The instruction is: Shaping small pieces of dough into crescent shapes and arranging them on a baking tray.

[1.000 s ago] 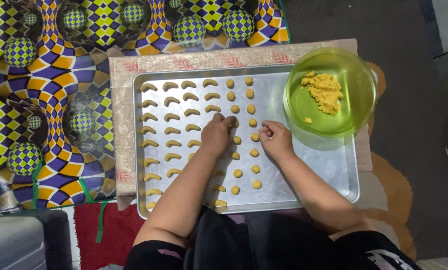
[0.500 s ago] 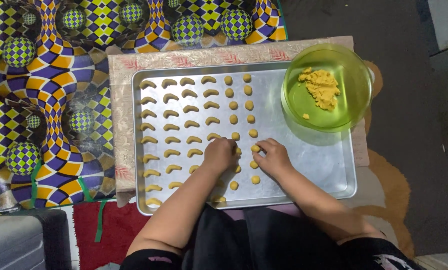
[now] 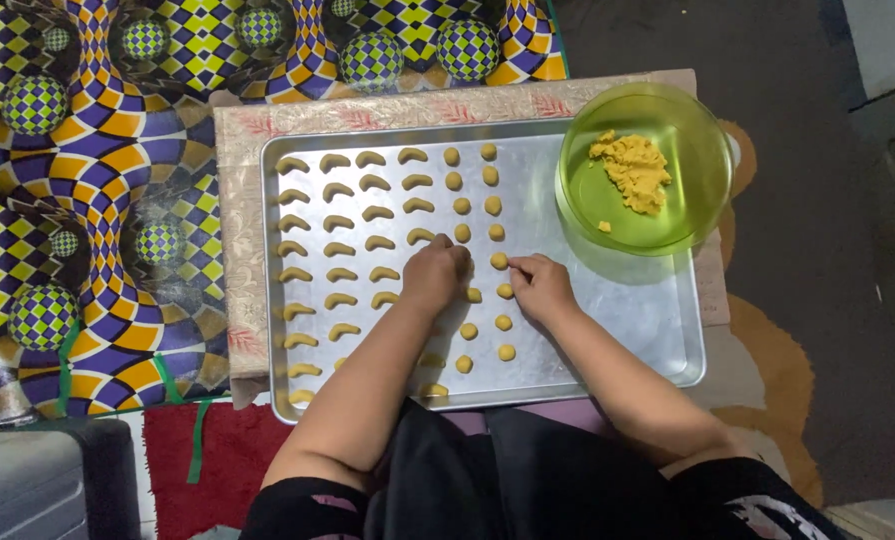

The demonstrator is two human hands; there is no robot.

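Two hands rest on my baking tray (image 3: 617, 330): my right hand (image 3: 539, 287) pinches a dough ball (image 3: 498, 260); my left hand (image 3: 435, 274) curls over another piece, grip hidden.

— What does the left hand (image 3: 433, 275) cover?

— Whatever dough piece lies under its fingers; that can't be seen. The left forearm (image 3: 367, 385) hides part of the lower crescent rows on the baking tray (image 3: 607, 330).

— And the right hand (image 3: 541, 288)?

— Its fingertips meet a small dough ball (image 3: 499, 260), but the grip is too small to tell.
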